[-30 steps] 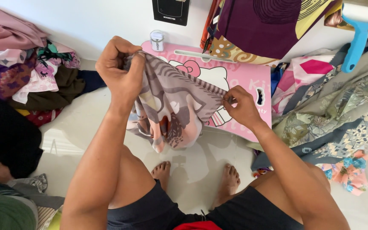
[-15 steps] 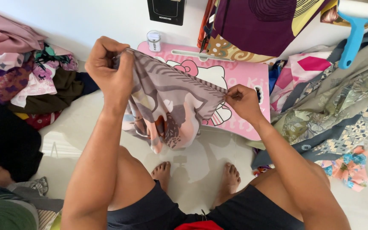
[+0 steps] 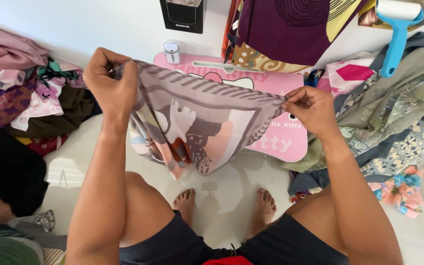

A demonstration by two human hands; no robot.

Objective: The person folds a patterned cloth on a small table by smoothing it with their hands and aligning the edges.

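I hold a thin patterned scarf [image 3: 197, 125], grey with pink, white and brown patches and a striped border, stretched out in front of me. My left hand [image 3: 111, 81] grips one gathered corner at the upper left. My right hand [image 3: 310, 108] pinches the opposite corner at the right. The cloth hangs in a slack triangle between the two hands, above my bare feet [image 3: 224, 206] and the white floor. Behind it lies a pink cartoon-printed board [image 3: 280, 142], partly covered by the scarf.
Piles of folded and loose clothes lie at the left [image 3: 30, 98] and right [image 3: 393, 122]. A small white jar [image 3: 172, 51] stands on the pink board. A blue lint roller [image 3: 398, 29] leans at the upper right, beside hanging purple fabric [image 3: 295, 29]. A black box [image 3: 182, 14] is on the wall.
Both hands have moved apart, so the bunched scarf is now spread into a taut-edged triangle. The right hand went right, the left hand rose slightly.
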